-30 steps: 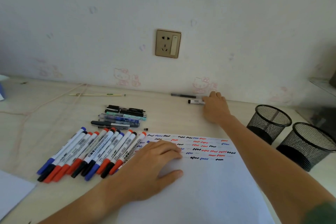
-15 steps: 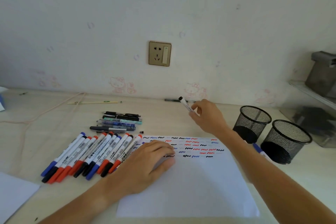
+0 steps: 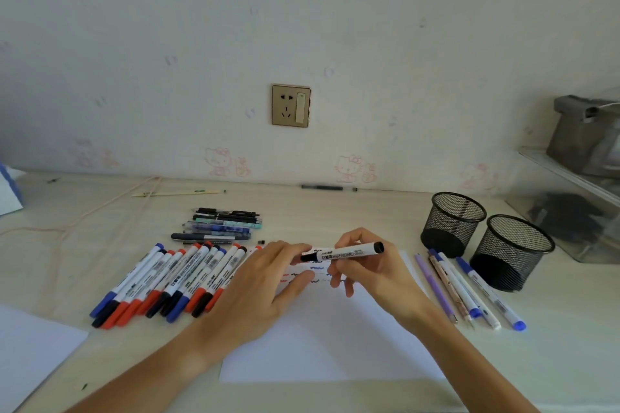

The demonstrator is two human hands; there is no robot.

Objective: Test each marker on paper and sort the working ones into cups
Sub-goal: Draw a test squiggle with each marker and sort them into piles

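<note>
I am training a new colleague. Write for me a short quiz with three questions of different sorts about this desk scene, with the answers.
1. True or false: the black-capped white whiteboard marker is held over the white paper sheet.
2. Which hand pinches its cap end: A left hand, B right hand?
3. Fill in: the two black mesh cups stand on the person's ____ side.

Key: 1 true; 2 A; 3 right.

Both forearms reach in from the near edge and converge. The right hand (image 3: pixel 362 265) pinches a marker (image 3: pixel 345 252) held crosswise; the left hand (image 3: pixel 268 282) grips its left end, fingers curled.
</note>
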